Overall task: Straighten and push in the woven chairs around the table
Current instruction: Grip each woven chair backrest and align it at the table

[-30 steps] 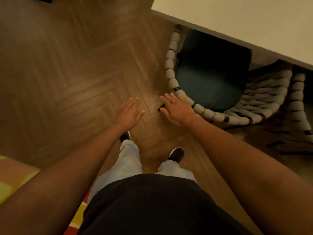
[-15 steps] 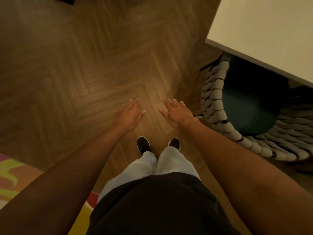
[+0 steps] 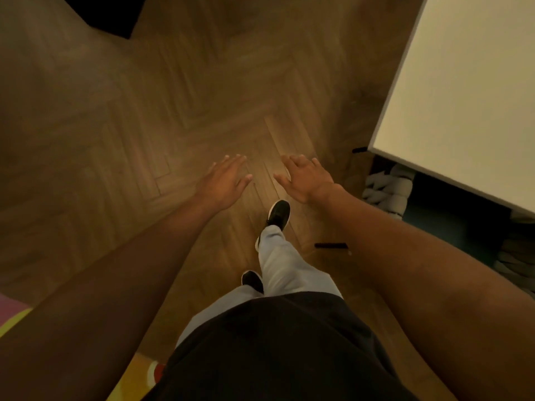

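Underfoot, herringbone wood floor point(image 3: 179, 117); chunky rope-woven chair point(image 3: 388, 189) beneath smooth table point(image 3: 463, 96).

Herringbone wood floor point(image 3: 179, 117): woven chair point(image 3: 388, 189) tucked under white table point(image 3: 469, 91); colourful rug point(image 3: 17, 316) at lower left.

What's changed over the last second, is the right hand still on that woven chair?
No. The right hand has let go of the woven chair and hangs open over the floor. The person has stepped away, so the chair, tucked under the table, now sits at the view's right edge. The left hand stayed open, holding nothing.
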`<move>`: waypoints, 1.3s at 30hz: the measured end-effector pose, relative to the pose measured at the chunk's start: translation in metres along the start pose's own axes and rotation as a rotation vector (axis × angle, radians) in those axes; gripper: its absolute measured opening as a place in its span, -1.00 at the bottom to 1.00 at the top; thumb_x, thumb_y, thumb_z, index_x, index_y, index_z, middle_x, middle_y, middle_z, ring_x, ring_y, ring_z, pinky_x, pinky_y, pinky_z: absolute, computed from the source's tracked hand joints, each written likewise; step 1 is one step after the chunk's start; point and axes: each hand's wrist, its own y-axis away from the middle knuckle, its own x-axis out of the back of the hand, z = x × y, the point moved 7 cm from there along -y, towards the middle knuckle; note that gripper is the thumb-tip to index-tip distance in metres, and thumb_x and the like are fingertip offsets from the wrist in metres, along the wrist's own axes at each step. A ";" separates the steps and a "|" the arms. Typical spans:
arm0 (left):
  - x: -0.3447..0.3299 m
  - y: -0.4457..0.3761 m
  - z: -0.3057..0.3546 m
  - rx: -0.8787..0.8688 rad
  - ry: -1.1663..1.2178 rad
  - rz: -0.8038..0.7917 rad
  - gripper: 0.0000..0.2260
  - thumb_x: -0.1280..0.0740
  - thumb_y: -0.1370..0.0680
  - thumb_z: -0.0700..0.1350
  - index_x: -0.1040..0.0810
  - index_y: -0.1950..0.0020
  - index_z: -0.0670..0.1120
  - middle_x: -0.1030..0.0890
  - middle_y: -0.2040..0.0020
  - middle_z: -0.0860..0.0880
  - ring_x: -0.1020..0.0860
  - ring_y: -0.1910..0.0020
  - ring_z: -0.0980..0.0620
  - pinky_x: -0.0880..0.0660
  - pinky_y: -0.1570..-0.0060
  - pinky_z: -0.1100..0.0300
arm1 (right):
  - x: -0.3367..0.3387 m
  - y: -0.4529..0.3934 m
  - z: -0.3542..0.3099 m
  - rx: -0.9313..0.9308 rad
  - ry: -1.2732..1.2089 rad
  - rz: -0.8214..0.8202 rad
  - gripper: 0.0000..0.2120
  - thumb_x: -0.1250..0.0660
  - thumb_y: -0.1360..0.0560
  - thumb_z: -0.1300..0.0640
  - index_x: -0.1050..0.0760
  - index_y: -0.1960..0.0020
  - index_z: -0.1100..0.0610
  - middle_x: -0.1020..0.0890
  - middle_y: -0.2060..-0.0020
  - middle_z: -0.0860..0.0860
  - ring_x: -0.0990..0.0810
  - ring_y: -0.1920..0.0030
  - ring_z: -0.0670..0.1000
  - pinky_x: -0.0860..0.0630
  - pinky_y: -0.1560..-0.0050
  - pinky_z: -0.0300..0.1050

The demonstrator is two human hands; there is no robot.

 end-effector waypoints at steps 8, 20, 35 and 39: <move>0.074 -0.118 0.020 -0.001 -0.013 0.017 -0.46 -0.14 -0.69 0.16 -0.20 -0.62 -0.04 -0.24 -0.61 -0.05 -0.13 -0.61 -0.06 -0.08 -0.55 -0.04 | 0.089 -0.086 0.048 -0.032 -0.036 -0.039 -0.34 0.09 -0.67 -0.27 0.01 -0.65 0.06 -0.13 -0.62 0.11 -0.06 -0.61 0.14 0.00 -0.59 0.16; 0.183 -0.309 0.041 -0.120 -0.070 -0.010 -0.46 -0.11 -0.69 0.17 -0.20 -0.62 -0.03 -0.24 -0.61 -0.03 -0.14 -0.61 -0.05 -0.07 -0.54 -0.04 | 0.236 -0.211 0.112 -0.156 -0.089 0.010 -0.35 0.10 -0.68 -0.25 0.05 -0.66 0.05 -0.10 -0.63 0.10 -0.03 -0.62 0.13 0.04 -0.60 0.17; 0.298 -0.552 0.114 -0.414 -0.208 -0.128 -0.47 -0.13 -0.69 0.16 -0.24 -0.60 -0.05 -0.27 -0.59 -0.07 -0.18 -0.59 -0.08 -0.08 -0.53 -0.03 | 0.398 -0.318 0.215 -0.429 -0.287 0.108 -0.37 0.11 -0.70 -0.23 0.09 -0.66 0.05 -0.07 -0.63 0.10 -0.01 -0.62 0.13 0.04 -0.60 0.18; 0.315 -0.614 0.161 -0.476 -0.208 -0.118 -0.48 -0.16 -0.68 0.13 -0.25 -0.59 -0.06 -0.29 -0.58 -0.08 -0.19 -0.59 -0.09 -0.09 -0.53 -0.04 | 0.434 -0.341 0.270 -0.470 -0.320 0.150 -0.37 0.09 -0.69 -0.23 0.07 -0.66 0.05 -0.09 -0.63 0.10 -0.01 -0.62 0.13 0.05 -0.60 0.17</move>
